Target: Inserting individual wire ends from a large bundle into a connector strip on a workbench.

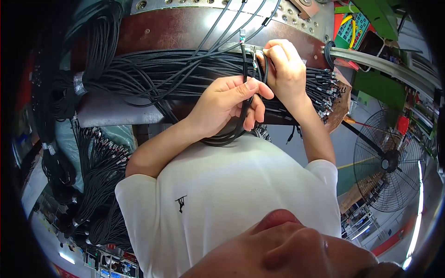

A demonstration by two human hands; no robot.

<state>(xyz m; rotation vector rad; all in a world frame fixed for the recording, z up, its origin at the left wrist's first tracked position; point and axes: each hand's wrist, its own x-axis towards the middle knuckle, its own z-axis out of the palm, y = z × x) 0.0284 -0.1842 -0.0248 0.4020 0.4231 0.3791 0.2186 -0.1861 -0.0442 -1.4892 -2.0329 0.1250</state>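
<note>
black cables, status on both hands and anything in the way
Left hand closed around black cables. Right hand beside a silver connector end, grip partly hidden. Nearby clutter: loose cables crossing over the long cable bundle.

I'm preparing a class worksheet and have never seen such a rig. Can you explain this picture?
There is no robot here: a person works with two bare hands. The wide fisheye camera sits on their head, looking down, so straight edges bend near the rim. The left hand holds a few black cables, which loop below it. The right hand is by silvery cable ends; exactly what it touches there is hard to tell. Beyond, a thick cable bundle lies along a brown surface. A round fan shows at the right.
</note>
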